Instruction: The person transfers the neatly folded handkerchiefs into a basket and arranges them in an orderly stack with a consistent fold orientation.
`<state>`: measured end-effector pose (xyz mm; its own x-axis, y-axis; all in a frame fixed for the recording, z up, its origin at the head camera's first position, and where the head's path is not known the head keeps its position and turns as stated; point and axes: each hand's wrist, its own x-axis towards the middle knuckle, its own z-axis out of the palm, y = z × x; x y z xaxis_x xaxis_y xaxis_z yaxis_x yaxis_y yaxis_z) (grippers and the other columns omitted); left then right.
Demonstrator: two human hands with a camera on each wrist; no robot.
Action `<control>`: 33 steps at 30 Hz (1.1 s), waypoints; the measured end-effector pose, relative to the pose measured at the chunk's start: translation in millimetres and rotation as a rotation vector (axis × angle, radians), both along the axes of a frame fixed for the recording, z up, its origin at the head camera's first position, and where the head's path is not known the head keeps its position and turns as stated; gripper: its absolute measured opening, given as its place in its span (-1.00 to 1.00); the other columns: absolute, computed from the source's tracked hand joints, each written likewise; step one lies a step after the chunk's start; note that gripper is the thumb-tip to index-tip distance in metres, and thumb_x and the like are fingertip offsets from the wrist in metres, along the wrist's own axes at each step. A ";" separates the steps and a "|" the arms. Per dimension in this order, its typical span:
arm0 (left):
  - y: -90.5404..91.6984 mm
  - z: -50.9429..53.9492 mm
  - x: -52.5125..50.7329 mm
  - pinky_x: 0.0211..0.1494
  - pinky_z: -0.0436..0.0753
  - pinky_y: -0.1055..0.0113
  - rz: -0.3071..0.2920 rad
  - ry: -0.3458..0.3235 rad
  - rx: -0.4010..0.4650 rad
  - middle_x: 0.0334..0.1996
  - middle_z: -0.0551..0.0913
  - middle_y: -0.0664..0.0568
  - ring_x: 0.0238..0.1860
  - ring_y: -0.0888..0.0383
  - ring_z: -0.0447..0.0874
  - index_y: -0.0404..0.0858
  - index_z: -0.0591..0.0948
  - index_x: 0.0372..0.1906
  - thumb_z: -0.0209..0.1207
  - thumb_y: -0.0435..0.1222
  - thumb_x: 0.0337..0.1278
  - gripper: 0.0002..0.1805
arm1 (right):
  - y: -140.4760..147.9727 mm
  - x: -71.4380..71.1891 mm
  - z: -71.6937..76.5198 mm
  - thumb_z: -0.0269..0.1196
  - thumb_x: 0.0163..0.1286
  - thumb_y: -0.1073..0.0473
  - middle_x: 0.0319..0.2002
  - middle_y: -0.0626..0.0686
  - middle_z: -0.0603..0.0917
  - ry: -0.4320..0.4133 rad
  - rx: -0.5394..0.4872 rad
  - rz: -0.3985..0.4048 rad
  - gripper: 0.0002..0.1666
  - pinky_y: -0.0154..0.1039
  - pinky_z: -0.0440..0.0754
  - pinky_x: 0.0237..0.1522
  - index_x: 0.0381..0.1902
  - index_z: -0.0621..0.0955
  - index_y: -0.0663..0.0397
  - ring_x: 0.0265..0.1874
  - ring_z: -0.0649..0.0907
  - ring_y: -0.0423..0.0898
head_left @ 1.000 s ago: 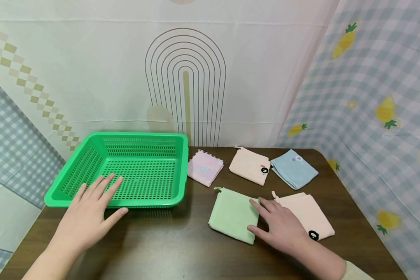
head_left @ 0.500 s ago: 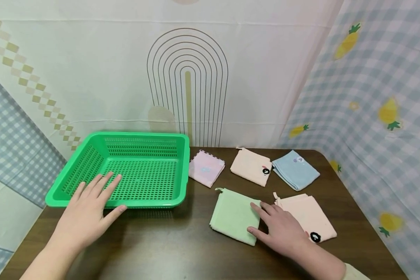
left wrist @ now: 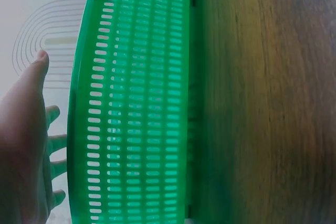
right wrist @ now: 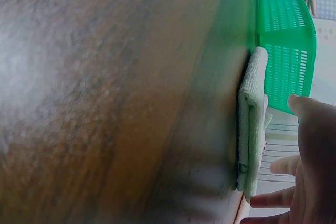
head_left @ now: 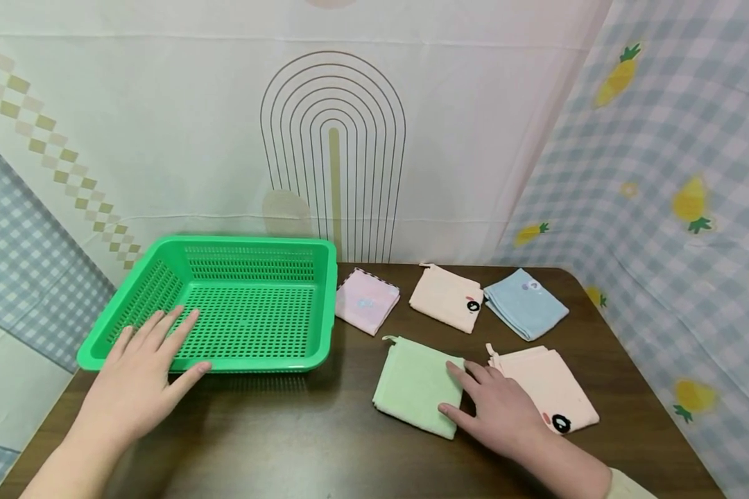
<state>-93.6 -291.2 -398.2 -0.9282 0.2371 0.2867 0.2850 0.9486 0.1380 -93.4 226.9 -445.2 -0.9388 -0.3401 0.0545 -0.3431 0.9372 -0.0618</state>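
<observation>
My left hand (head_left: 140, 378) is over the near rim of a green plastic basket (head_left: 243, 364), fingers spread. In the left wrist view the hand lies above the rim of the basket (left wrist: 136, 98). My right hand (head_left: 505, 412), fingers loosely extended, is at the right edge of a folded light green towel (head_left: 418, 388). Seen from the right wrist, its fingers (right wrist: 278, 198) come close to the towel (right wrist: 252, 124); whether they touch it I cannot tell. Partly behind that hand lies a folded pale pink towel (head_left: 552, 381) with a black eye patch.
Along the back lie a folded lilac towel (head_left: 367, 301), a cream towel (head_left: 447, 296) with a black eye patch and a blue towel (head_left: 526, 305). The dark wooden table (head_left: 299, 443) meets a patterned cloth backdrop (head_left: 455, 138) behind and a checked cloth (head_left: 655, 277) at right.
My left hand has shifted slightly to the left over the basket's near rim. The right hand has barely moved, and the towels lie as before.
</observation>
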 end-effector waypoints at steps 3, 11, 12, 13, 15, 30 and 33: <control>-5.1 -0.9 -0.5 0.53 -0.40 -0.16 0.006 0.002 0.002 0.56 0.07 -0.15 0.54 -0.22 -0.08 0.04 -0.04 0.61 0.11 0.18 0.31 -0.07 | -1.4 -0.3 0.1 -0.02 0.31 -0.58 0.23 0.15 0.55 0.005 -0.002 -0.005 -0.08 0.16 0.57 0.02 0.41 0.46 -0.16 0.19 0.53 0.17; -15.6 -0.3 -1.0 0.51 -0.36 -0.23 0.021 -0.012 0.001 0.56 0.04 -0.16 0.54 -0.24 -0.10 0.06 -0.06 0.62 0.11 0.18 0.31 -0.07 | -3.9 -2.2 -0.4 -0.04 0.31 -0.60 0.19 0.15 0.57 0.006 -0.007 -0.019 -0.06 0.15 0.58 0.02 0.41 0.46 -0.16 0.18 0.54 0.17; -16.7 -0.1 -1.0 0.51 -0.36 -0.23 0.024 -0.013 0.000 0.56 0.04 -0.16 0.54 -0.24 -0.10 0.06 -0.06 0.62 0.11 0.18 0.31 -0.07 | -4.1 -2.3 -0.4 -0.04 0.30 -0.60 0.19 0.15 0.57 0.005 -0.007 -0.019 -0.06 0.15 0.58 0.02 0.41 0.46 -0.16 0.18 0.54 0.17; -17.8 0.0 -1.0 0.50 -0.36 -0.24 0.025 -0.013 -0.002 0.56 0.05 -0.17 0.54 -0.25 -0.10 0.06 -0.06 0.62 0.11 0.19 0.30 -0.06 | -4.4 -2.4 -0.4 -0.03 0.30 -0.59 0.19 0.15 0.57 0.002 -0.007 -0.020 -0.06 0.14 0.58 0.01 0.41 0.46 -0.16 0.17 0.54 0.16; -20.1 0.1 -1.4 0.50 -0.35 -0.25 0.028 -0.014 -0.005 0.55 0.06 -0.18 0.54 -0.26 -0.09 0.05 -0.05 0.62 0.11 0.19 0.30 -0.06 | -5.1 -2.6 -0.3 0.01 0.29 -0.58 0.19 0.16 0.57 -0.001 -0.009 -0.019 -0.07 0.14 0.59 0.01 0.41 0.46 -0.16 0.17 0.55 0.16; -31.3 2.9 -4.4 0.50 -0.37 -0.24 0.034 -0.035 -0.010 0.53 0.09 -0.24 0.51 -0.31 -0.05 0.02 -0.03 0.61 0.10 0.18 0.32 -0.08 | -8.0 -4.6 -1.3 0.07 0.26 -0.58 0.17 0.15 0.57 -0.031 -0.025 -0.051 -0.06 0.13 0.60 0.00 0.39 0.48 -0.14 0.13 0.57 0.16; -33.1 3.1 -5.6 0.50 -0.36 -0.24 0.038 -0.039 -0.015 0.52 0.11 -0.24 0.52 -0.30 -0.06 0.02 -0.03 0.61 0.09 0.19 0.32 -0.09 | -7.9 -4.7 -0.9 0.06 0.25 -0.59 0.16 0.14 0.57 -0.057 -0.051 -0.072 -0.04 0.13 0.60 0.00 0.39 0.48 -0.12 0.14 0.57 0.15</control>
<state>-99.2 -324.3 -395.2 -0.9471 0.2051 0.2468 0.2430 0.9607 0.1342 -98.1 219.0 -446.1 -0.9629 -0.2695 0.0163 -0.2693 0.9546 -0.1277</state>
